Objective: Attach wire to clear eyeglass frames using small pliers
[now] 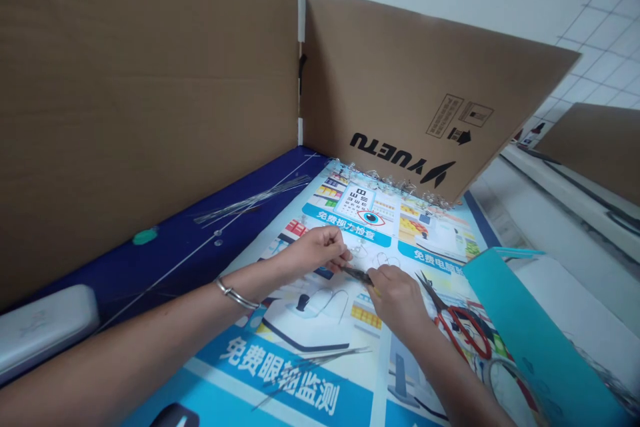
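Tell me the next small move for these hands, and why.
Probably squeeze the pliers in the right hand to make one small bend in the wire loop, because their tip sits at the fingertips of the left hand, which seems to pinch that wire steady.

Bare forearms (pixel 125 340) — the left one wearing a silver bangle (pixel 231 293).

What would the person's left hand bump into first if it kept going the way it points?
Probably the small pliers held in the right hand, just beyond the left hand's fingertips. They may already be touching; depth is hard to judge from this view.
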`<action>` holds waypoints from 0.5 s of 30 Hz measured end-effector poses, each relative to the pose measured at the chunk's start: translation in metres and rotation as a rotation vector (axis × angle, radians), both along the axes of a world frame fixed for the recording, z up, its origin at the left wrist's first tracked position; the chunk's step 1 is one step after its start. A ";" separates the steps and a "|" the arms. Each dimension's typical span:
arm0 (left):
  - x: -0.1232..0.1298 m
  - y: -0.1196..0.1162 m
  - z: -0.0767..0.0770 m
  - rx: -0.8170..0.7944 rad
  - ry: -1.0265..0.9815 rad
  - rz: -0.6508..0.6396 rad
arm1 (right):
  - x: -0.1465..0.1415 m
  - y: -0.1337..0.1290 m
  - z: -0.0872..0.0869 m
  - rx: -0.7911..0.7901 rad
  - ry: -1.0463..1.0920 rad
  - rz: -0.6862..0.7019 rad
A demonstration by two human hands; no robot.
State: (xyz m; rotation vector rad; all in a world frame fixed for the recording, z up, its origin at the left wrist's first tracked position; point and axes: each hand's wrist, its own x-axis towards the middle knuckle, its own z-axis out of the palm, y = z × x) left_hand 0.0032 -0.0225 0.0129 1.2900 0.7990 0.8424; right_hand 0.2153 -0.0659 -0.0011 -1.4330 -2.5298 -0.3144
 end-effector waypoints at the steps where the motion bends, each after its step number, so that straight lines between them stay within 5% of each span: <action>1: 0.000 0.000 0.001 0.019 0.006 -0.013 | 0.000 0.000 0.001 -0.049 0.021 -0.012; 15: 0.000 -0.005 0.012 0.086 0.071 -0.080 | 0.001 0.000 0.023 -0.564 0.331 -0.031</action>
